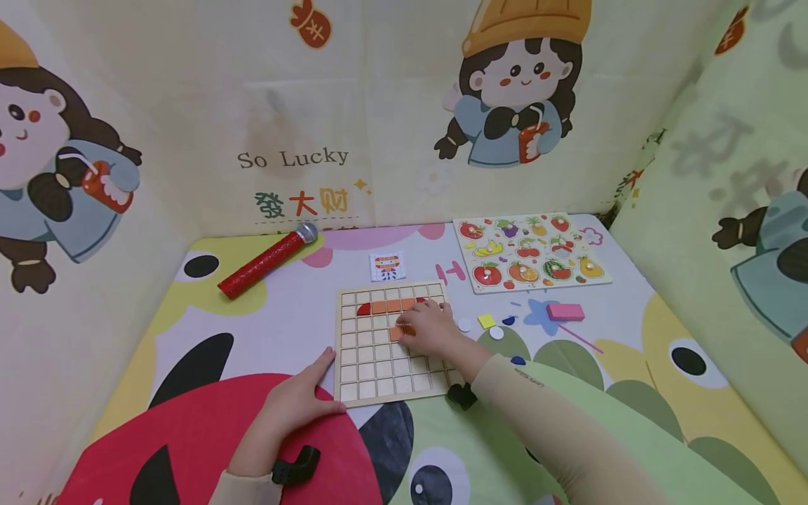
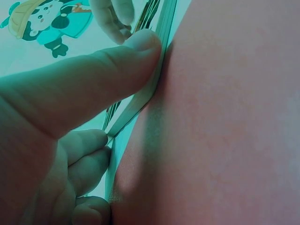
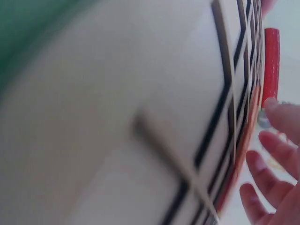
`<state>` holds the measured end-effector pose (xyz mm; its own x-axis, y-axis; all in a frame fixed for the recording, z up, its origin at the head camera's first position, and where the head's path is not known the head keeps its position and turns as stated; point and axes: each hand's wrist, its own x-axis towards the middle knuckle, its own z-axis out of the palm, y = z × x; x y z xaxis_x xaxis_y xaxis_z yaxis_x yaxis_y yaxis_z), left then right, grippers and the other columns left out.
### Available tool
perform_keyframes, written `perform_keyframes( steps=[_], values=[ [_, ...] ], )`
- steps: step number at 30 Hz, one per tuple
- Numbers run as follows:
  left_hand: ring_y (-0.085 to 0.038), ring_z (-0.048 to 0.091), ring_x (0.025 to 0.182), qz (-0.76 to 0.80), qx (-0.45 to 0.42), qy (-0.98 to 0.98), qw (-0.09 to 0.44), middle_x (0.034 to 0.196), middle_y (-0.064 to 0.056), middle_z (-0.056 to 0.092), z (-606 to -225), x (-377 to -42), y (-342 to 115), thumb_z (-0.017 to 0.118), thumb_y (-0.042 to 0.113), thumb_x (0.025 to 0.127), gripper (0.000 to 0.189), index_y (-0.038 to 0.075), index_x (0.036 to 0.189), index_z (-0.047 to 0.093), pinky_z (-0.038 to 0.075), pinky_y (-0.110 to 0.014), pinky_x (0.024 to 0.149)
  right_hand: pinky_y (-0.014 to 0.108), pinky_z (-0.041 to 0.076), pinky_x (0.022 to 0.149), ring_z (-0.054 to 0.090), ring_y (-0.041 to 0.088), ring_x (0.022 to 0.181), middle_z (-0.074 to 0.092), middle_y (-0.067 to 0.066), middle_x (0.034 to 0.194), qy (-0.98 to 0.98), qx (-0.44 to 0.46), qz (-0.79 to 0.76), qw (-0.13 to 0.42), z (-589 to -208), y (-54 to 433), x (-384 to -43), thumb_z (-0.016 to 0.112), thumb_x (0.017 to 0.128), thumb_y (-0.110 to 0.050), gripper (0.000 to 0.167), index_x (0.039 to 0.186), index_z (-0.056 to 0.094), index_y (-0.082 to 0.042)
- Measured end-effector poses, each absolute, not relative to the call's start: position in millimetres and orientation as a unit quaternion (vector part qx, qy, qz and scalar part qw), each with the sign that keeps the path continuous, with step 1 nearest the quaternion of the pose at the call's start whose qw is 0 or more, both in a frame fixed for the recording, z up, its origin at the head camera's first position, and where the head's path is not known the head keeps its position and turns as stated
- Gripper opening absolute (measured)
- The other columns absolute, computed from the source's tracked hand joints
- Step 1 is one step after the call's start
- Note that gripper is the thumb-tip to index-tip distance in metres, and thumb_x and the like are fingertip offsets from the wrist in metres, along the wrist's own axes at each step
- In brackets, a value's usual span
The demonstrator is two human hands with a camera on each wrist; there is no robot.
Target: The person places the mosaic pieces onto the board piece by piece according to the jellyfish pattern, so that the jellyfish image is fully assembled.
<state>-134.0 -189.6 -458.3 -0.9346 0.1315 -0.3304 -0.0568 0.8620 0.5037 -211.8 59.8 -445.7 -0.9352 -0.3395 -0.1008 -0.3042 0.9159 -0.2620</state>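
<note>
A wooden grid board [image 1: 366, 402] lies on the patterned cloth, divided into small square cells. Across its upper part runs a row of orange tiles [image 1: 386, 306] with a red rounded piece [image 1: 364, 309] at the left end. Lower down, another orange tile [image 1: 395, 334] sits right beside the fingertips of my right hand [image 1: 432, 330], which reaches over the board from the right. In the right wrist view those fingers [image 3: 269, 176] are spread and slightly bent. My left hand [image 1: 293, 403] steadies the board's lower left corner, its thumb [image 2: 112, 70] against the edge.
Behind the board lies a small picture card [image 1: 387, 266]. A red microphone [image 1: 268, 261] is at the back left, a fruit puzzle board [image 1: 530, 252] at the back right. Right of the grid are a yellow square [image 1: 486, 321], a pink block [image 1: 565, 312] and several small white and blue pieces.
</note>
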Motion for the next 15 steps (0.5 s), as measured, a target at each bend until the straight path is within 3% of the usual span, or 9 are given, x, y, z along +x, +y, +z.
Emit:
perform_keyframes(
  steps=[9,15],
  values=[
    [-0.025,0.050,0.108,0.262,0.022,0.949,0.174,0.138,-0.010,0.043,-460,-134,-190,0.084,0.041,0.050,0.112,0.024,0.144,0.026,0.053,-0.033,0.059,0.051,0.031,0.102,0.041,0.027,0.122,0.053,0.005,0.127,0.959,-0.122,-0.242,0.084,-419,110,-206,0.064,0.084,-0.031,0.037,0.118,0.060,-0.018],
    [-0.025,0.049,0.110,0.259,0.022,0.949,0.177,0.140,-0.009,0.042,-461,-135,-190,0.084,0.043,0.050,0.112,0.025,0.144,0.026,0.052,-0.033,0.060,0.048,0.041,0.095,0.048,0.028,0.116,0.054,0.009,0.124,0.929,-0.084,-0.343,0.113,-417,168,-190,0.061,0.086,-0.025,0.039,0.122,0.056,-0.011]
  ],
)
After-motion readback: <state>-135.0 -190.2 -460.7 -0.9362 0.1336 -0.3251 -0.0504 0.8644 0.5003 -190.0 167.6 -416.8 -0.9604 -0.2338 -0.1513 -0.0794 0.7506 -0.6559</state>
